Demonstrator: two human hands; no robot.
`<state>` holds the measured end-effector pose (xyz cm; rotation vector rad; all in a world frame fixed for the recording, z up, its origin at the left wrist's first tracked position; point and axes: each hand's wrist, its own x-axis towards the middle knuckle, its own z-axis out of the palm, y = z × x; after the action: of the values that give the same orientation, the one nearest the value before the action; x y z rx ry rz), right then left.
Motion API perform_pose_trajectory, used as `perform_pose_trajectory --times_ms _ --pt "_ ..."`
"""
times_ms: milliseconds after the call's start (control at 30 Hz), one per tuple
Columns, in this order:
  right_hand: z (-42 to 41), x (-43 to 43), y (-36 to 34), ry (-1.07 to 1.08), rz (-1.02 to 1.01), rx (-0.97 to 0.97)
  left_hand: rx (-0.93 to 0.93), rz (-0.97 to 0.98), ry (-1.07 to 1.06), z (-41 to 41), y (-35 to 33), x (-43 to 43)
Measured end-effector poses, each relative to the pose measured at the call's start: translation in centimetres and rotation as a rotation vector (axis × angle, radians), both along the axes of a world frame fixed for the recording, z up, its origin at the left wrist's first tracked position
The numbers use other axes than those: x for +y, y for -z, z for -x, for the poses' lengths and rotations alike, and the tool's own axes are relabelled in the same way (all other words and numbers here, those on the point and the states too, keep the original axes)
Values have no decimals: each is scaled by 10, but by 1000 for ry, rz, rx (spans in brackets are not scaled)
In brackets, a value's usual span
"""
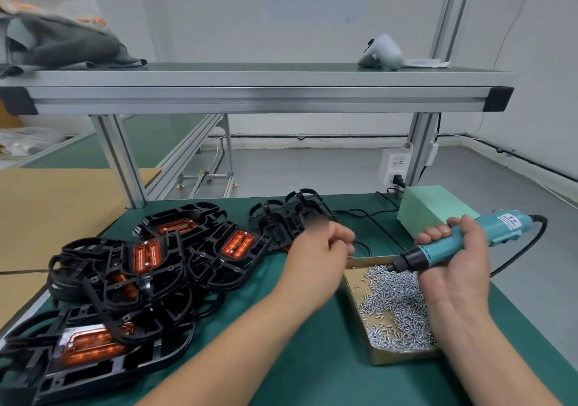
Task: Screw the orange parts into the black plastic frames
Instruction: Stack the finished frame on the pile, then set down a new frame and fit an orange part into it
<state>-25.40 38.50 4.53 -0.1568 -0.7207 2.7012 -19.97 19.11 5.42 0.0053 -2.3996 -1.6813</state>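
Observation:
A pile of black plastic frames [131,283] with orange parts [146,256] set in them covers the left of the green mat. One black frame [281,218] without a visible orange part lies further back at the centre. My left hand [319,255] hovers just in front of that frame, blurred, with its fingers loosely curled and nothing visible in them. My right hand [453,261] grips a teal electric screwdriver [463,243]. The screwdriver's tip points left, over a cardboard box of small silver screws [397,305].
A mint-green power box [431,205] with black cables stands at the back right, beside a wall socket [394,164]. An aluminium shelf [256,92] spans overhead, carrying cloth and a white device. Flat cardboard [56,211] lies to the left.

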Motion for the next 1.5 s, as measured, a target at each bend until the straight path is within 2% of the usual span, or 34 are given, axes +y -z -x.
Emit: perform_pose_trajectory --times_ms 100,267,367,467,800,1167,1333,1500 --pt "0 -1 -1 -1 -9 -16 -29 374 -64 43 -18 -19" --pt "-1 -4 2 -20 -21 -40 -178 892 -133 91 -15 -46" --pt "0 -6 2 -41 -32 -46 -235 1112 -124 102 -4 -55" --pt "1 -6 2 -40 -38 -43 -261 1250 -110 108 3 -60" --pt "0 -5 2 -53 -46 -46 -192 1319 -68 112 -5 -58" --pt "0 -6 2 -45 -55 -36 42 1168 -114 112 -25 -55" --pt "-1 -5 2 -45 -47 -43 184 1238 -173 98 -43 -43" --pt "-2 -5 1 -47 -46 -43 186 1290 -155 71 -54 -33"
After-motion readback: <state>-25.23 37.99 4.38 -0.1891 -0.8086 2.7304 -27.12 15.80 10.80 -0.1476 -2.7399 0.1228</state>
